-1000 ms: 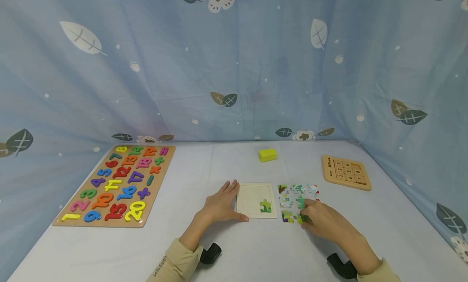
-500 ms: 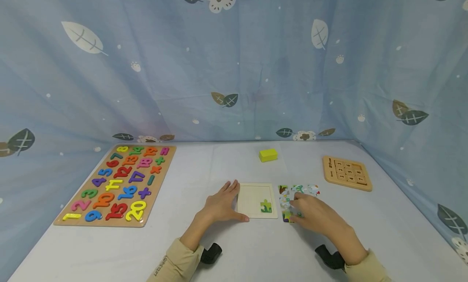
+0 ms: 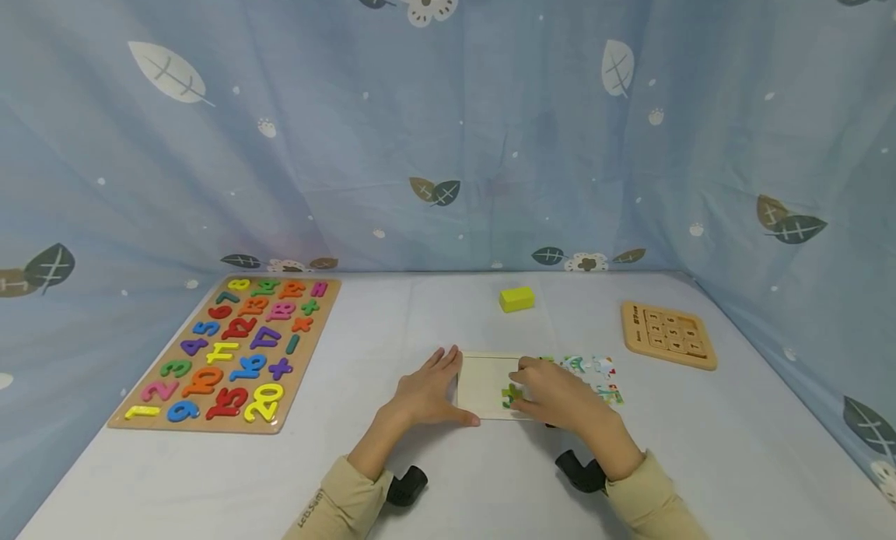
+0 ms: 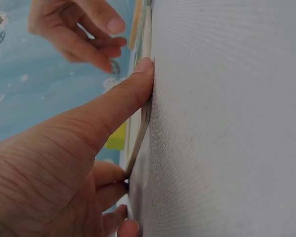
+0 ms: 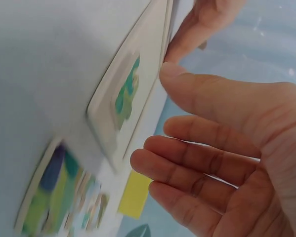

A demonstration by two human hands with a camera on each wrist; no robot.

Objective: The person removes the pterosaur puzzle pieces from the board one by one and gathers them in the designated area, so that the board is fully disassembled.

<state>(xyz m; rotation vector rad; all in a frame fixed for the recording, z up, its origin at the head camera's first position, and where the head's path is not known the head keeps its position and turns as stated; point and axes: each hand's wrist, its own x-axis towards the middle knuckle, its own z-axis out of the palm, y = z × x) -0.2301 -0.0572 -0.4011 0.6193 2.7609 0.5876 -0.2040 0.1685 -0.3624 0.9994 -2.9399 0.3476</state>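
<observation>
My left hand [image 3: 425, 392] spans the left side of a pale wooden puzzle tray [image 3: 481, 380], holding it with the thumb at its near edge and the fingers at its left edge. One green jigsaw piece [image 5: 125, 98] lies inside the tray near its right end. Over the tray's right part hovers my right hand [image 3: 563, 396], its thumb and fingers apart with nothing seen between them in the right wrist view. Loose jigsaw pieces [image 3: 603, 375] with a colourful print lie right of the tray; the right hand partly hides them in the head view.
A yellow block [image 3: 516, 299] sits behind the tray. At the left lies a board of coloured numbers [image 3: 301, 361]; at the right, a wooden number slide puzzle [image 3: 670, 335]. A blue patterned curtain [image 3: 448, 120] hangs behind the white table.
The right hand has moved left from the loose pieces to above the tray, and its fingers now look spread apart. The left hand has stayed at the tray's left side.
</observation>
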